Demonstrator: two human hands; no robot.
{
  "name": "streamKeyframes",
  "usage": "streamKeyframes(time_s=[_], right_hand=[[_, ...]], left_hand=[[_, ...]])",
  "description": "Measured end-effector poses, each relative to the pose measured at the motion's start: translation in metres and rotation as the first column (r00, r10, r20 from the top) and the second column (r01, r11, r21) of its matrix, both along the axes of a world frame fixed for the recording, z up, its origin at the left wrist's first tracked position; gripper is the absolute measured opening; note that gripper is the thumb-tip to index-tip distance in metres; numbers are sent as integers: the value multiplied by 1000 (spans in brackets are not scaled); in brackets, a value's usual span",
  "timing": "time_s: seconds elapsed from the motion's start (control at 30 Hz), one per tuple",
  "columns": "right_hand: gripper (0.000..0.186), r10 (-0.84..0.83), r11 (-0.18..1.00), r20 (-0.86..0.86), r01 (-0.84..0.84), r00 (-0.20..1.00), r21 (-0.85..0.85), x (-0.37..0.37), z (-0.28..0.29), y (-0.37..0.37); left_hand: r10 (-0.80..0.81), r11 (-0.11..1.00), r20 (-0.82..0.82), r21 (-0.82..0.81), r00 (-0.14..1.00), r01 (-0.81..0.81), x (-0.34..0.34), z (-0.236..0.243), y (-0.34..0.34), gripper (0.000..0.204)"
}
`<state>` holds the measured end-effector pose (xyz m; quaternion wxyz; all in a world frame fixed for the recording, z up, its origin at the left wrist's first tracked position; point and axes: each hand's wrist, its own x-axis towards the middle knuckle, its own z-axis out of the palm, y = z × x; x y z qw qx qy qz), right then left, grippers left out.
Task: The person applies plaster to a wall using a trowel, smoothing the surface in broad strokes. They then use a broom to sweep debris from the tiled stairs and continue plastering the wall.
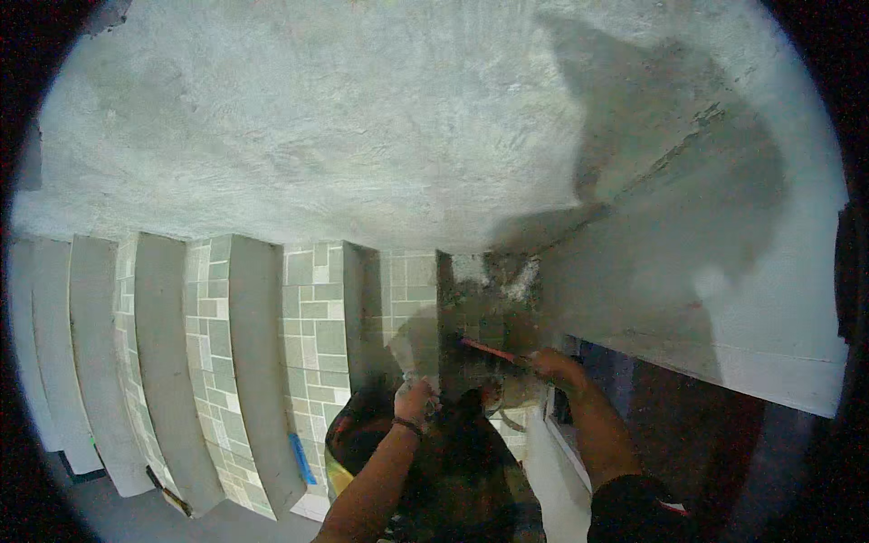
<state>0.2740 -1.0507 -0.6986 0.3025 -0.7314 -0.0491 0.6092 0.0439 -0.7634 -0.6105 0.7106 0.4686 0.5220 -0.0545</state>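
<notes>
My right hand (pixel 554 366) grips a thin red-handled tool (pixel 493 351) that points left across a dark, wet mortar patch (pixel 489 312) on a stair riser. My left hand (pixel 415 398), with a band on the wrist, is closed on what looks like a trowel with a pale flat blade (pixel 405 351), held just left of the patch. The two hands are a short way apart, both close to the riser. What lies under the hands is dark and hard to make out.
Steps with green and grey tiled risers (pixel 312 335) run off to the left. A rough plastered wall (pixel 344 118) fills the upper view. A dark round tub (pixel 358 434) sits by my left forearm, a blue strip (pixel 302 458) on a step, and a white ledge (pixel 724 357) at right.
</notes>
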Motion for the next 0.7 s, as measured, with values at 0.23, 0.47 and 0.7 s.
streamKeyframes(time_s=[0.23, 0.47, 0.7], right_hand=[[31, -604, 772, -317, 635, 731, -7, 50, -24, 5], [39, -945, 74, -278, 939, 174, 336, 79, -43, 19], [38, -384, 878, -90, 394, 919, 271, -36, 34, 82]], left_hand=[[-36, 989, 43, 146, 998, 29, 15, 28, 1, 13], [-111, 989, -141, 81, 984, 123, 3, 13, 12, 25], [-619, 502, -261, 595, 741, 628, 24, -52, -10, 35]])
